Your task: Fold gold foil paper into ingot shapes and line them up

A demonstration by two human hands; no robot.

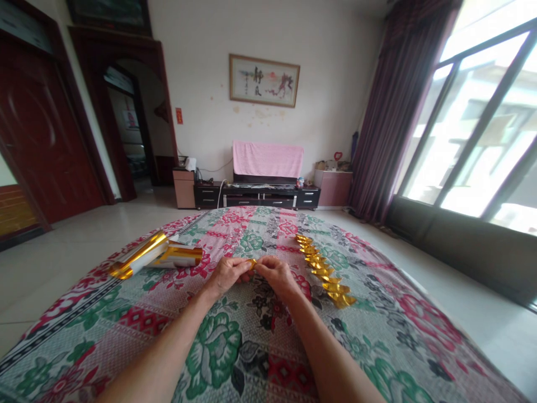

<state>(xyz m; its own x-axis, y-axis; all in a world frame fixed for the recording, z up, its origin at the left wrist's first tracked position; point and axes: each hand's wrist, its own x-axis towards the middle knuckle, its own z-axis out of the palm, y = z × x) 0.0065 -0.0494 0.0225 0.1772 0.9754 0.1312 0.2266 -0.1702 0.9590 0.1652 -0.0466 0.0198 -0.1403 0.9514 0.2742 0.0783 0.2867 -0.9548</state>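
My left hand and my right hand meet over the middle of a round table, both pinched on one small piece of gold foil paper held between their fingertips. To the right of my hands a row of several folded gold paper pieces runs away from me across the cloth. To the left lie rolled sheets of gold foil paper.
A floral cloth in red, green and grey covers the table. Beyond it are a tiled floor, a low dark TV cabinet with a pink cloth over the screen, a dark red door at left and large windows with purple curtains at right.
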